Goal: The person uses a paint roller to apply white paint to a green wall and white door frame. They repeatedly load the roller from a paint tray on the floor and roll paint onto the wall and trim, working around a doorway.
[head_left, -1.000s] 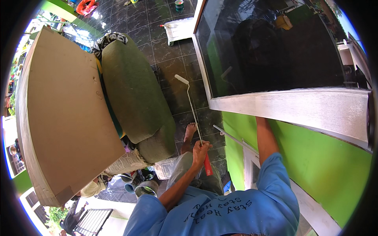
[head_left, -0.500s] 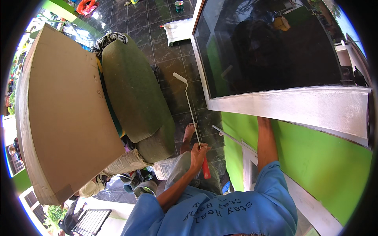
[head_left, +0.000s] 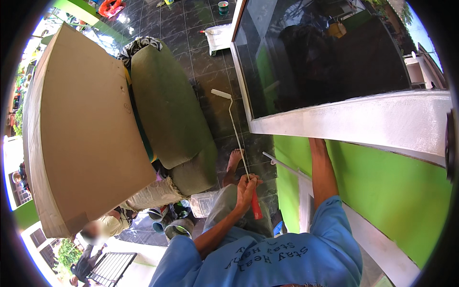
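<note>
1. Left hand (head_left: 247, 188) is wrapped tight around a paint roller (head_left: 237, 138), gripping it right where the thin metal shaft meets the red handle (head_left: 256, 208). The handle pokes out below the fist, toward the near side.
2. The roller's long shaft runs up and away from the hand, and the small white roller head (head_left: 221, 93) sits at the far end, over the dark tiled floor (head_left: 201, 57). Can't tell if the head actually touches the tiles or just hovers.
3. Right arm reaches up along the green wall (head_left: 382, 182) on the right. The right hand (head_left: 316, 141) goes up to the underside of the white window frame (head_left: 354, 122), and its fingers are hidden there, so I can't tell if it's open or gripping.
4. A bare foot (head_left: 234, 161) rests on the tiles just left of the shaft.
5. Left of the roller there's an olive green sofa (head_left: 167, 115) tipped on end, with a big sheet of cardboard (head_left: 81, 134) leaning against it further left.
6. Far end of the floor has a white paint tray (head_left: 217, 36) and a small paint can (head_left: 223, 7) beyond it.
7. A thin white rod (head_left: 282, 165) lies slanted near the wall, just right of the hand.
8. The dark window glass (head_left: 325, 57) fills the upper right.
</note>
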### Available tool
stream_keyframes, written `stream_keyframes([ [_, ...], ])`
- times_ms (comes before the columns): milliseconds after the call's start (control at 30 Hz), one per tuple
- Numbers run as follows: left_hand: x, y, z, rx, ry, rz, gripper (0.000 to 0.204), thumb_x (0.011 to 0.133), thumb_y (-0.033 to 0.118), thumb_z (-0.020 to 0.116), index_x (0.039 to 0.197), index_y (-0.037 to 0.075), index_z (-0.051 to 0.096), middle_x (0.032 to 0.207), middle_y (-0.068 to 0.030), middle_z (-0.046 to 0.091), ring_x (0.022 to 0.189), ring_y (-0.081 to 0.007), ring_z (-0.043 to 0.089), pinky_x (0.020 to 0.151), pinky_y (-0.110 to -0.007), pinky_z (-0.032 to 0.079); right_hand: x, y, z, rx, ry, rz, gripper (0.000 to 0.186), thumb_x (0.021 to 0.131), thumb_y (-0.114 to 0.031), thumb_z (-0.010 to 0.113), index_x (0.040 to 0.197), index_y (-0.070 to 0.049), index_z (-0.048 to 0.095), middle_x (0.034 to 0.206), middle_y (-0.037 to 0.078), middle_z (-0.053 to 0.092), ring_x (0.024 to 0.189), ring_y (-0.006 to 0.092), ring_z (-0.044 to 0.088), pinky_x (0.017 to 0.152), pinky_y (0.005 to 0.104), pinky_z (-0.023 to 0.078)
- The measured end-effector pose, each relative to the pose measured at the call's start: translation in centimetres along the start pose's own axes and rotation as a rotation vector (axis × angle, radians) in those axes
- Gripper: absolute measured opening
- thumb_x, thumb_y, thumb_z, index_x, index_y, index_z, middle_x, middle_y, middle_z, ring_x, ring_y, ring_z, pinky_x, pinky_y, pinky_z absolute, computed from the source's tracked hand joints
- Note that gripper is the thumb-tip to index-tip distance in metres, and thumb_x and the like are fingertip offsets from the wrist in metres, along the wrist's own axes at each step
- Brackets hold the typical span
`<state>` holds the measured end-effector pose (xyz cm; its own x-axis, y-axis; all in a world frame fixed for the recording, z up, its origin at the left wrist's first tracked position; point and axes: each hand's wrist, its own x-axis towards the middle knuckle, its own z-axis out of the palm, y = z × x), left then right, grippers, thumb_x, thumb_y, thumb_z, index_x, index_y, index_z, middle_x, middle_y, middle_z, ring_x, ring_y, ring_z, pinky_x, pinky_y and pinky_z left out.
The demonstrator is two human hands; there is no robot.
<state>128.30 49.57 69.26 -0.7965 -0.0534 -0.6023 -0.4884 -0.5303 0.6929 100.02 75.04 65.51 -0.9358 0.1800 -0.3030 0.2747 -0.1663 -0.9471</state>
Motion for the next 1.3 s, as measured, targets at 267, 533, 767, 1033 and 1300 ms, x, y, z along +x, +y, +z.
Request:
stream_keyframes([
  [267, -1.6, -0.1, -0.6, -0.003, 0.025, -0.138, 0.039, 0.1, 0.026, 0.054, 0.127, -0.002, 0.052, 0.11, -0.0113, 0.062, 0.094, -0.0176, 0.066, 0.07, -0.03, 0.053, -0.1, -0.1, 1.8, 0.118, -0.063, 0.063, 0.052, 0.103, -0.029, 0.053, 0.144, 0.0, 0.042, 0.143, 0.012, 0.047, 0.13, 0.0216, 0.044, 0.111, 0.0351, 0.035],
  [533, -1.3, -2.1, -2.1, -0.029, 0.077, -0.311, 0.037, 0.097, 0.026, 0.054, 0.121, -0.001, 0.058, 0.111, -0.0117, 0.063, 0.086, -0.0172, 0.066, 0.057, -0.031, 0.054, -0.5, 0.2, 2.8, 0.195, -0.101, 0.086, 0.053, 0.103, -0.029, 0.053, 0.146, 0.0, 0.041, 0.145, 0.012, 0.046, 0.132, 0.0218, 0.043, 0.112, 0.035, 0.034],
  [767, 0.0, -6.7, -4.8, -0.032, -0.091, -0.368, 0.03, 0.095, 0.027, 0.058, 0.102, -0.002, 0.059, 0.087, -0.0121, 0.066, 0.067, -0.0204, 0.067, 0.052, -0.033, 0.054, -2.1, 1.3, 2.8, 0.192, -0.136, 0.052, 0.054, 0.103, -0.029, 0.053, 0.147, 0.0, 0.04, 0.147, 0.012, 0.045, 0.134, 0.0219, 0.042, 0.114, 0.035, 0.033],
  [1033, 1.5, -4.0, -3.9, 0.439, -0.203, -0.424, 0.035, 0.091, 0.028, 0.064, 0.093, -0.007, 0.062, 0.068, -0.0082, 0.058, 0.059, -0.0208, 0.065, 0.047, -0.032, 0.05, -4.4, -2.2, 5.9, 0.459, -0.211, 0.165, 0.057, 0.101, -0.042, 0.052, 0.145, -0.007, 0.041, 0.14, 0.006, 0.05, 0.128, 0.0174, 0.048, 0.108, 0.0347, 0.04],
  [1300, 1.9, -2.8, -4.2, 0.633, -0.241, -0.391, 0.025, 0.088, 0.019, 0.06, 0.098, -0.004, 0.065, 0.075, -0.0108, 0.061, 0.054, -0.0196, 0.06, 0.045, -0.034, 0.049, -4.6, -3.5, 6.5, 0.416, -0.264, 0.148, 0.06, 0.101, -0.047, 0.049, 0.147, -0.01, 0.039, 0.144, 0.005, 0.048, 0.132, 0.0171, 0.046, 0.108, 0.0338, 0.04],
])
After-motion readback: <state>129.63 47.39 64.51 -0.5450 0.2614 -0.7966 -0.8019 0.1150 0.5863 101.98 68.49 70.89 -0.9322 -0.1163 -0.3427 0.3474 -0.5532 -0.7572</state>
